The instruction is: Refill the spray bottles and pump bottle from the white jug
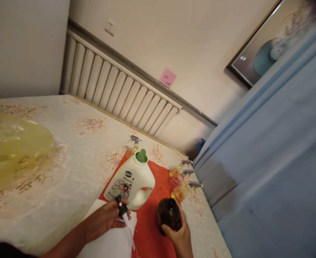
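Note:
Between the fingers of my left hand (108, 216) is a black pump top (121, 208) with a white dip tube, angled down over a white sheet (112, 240). My right hand (180, 233) is wrapped around a dark round bottle (168, 215), its narrow neck uncapped. Just beyond my hands stands a large cream detergent jug (136, 186) with a handle and a green spout in its mouth. Jug and bottle are over a red sheet (155, 236) on the table.
Several spray bottles (179, 193) with grey triggers stand by the table's right edge; another spray bottle (135, 141) is behind the jug. A yellow translucent bulky thing (18, 143) fills the left. A radiator (114, 86) runs behind the flowered table; a blue curtain (270, 161) hangs right.

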### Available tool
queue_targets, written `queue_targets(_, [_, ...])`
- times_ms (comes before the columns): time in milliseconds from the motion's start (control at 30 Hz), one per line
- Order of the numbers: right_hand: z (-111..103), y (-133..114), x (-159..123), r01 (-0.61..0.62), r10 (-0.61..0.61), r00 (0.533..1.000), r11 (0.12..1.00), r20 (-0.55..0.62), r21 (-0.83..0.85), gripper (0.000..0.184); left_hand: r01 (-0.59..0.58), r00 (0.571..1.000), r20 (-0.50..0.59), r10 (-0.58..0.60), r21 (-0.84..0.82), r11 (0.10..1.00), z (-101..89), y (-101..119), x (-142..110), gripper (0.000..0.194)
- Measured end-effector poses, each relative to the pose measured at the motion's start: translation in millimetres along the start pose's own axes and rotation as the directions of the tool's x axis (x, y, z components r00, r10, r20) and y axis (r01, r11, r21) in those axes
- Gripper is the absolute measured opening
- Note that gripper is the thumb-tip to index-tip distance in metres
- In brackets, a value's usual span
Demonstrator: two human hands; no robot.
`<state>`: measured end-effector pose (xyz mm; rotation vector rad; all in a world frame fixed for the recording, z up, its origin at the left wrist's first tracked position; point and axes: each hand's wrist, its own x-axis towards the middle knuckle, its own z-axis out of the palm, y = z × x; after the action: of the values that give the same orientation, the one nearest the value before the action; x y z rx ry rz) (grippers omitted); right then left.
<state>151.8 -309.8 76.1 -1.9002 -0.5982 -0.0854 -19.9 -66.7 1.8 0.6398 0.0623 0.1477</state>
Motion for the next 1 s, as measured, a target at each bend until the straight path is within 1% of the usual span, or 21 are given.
queue_targets(67, [-2, -32, 26, 0.058, -0.056, 0.998, 0.997, 0.042, -0.055, 0.079, 0.015, 1.0, 0.003, -0.015, 0.009, 1.0, -0.5, 1, 0, 0.031])
queue_targets(100, [-2, -48, 39, 0.114, -0.109, 0.992, 0.99, 0.061, -0.081, 0.078, 0.02, 1.0, 0.007, -0.02, 0.013, 1.0, -0.7, 1, -1, 0.031])
queue_targets(133, [-1, -64, 51, 0.184, -0.174, 0.98, 0.977, 0.096, -0.111, 0.078, 0.023, 1.0, 0.012, -0.024, 0.016, 1.0, -0.8, 2, -1, 0.031])
queue_targets(200, [1, -91, 73, 0.307, -0.292, 0.951, 0.937, 0.105, -0.167, 0.081, 0.028, 0.999, 0.023, -0.029, 0.016, 0.999, -0.7, 3, -1, 0.031])
queue_targets(267, [6, -112, 92, 0.384, -0.361, 0.922, 0.896, 0.138, -0.224, 0.083, 0.03, 0.999, 0.029, -0.03, 0.01, 1.0, -0.5, 4, -1, 0.032])
queue_targets(400, [18, -141, 117, 0.548, -0.491, 0.836, 0.77, 0.245, -0.326, 0.083, 0.028, 0.999, 0.042, -0.028, -0.007, 1.0, -0.9, 4, 0, 0.032])
queue_targets(500, [26, -161, 126, 0.623, -0.531, 0.782, 0.678, 0.326, -0.391, 0.081, 0.03, 0.998, 0.063, -0.029, -0.016, 0.999, -2.5, 3, -1, 0.032])
queue_targets(700, [34, -193, 129, 0.683, -0.528, 0.73, 0.565, 0.434, -0.462, 0.079, 0.02, 0.998, 0.06, -0.019, -0.016, 1.0, -6.4, 2, 0, 0.03])
queue_targets(867, [38, -209, 130, 0.749, -0.552, 0.662, 0.463, 0.507, -0.475, 0.077, 0.022, 0.997, 0.07, -0.02, -0.026, 0.999, -5.3, 3, 0, 0.033])
queue_targets(1000, [39, -217, 131, 0.779, -0.559, 0.622, 0.374, 0.548, -0.503, 0.076, 0.028, 0.997, 0.067, -0.026, -0.037, 0.999, -3.4, 5, -1, 0.033])
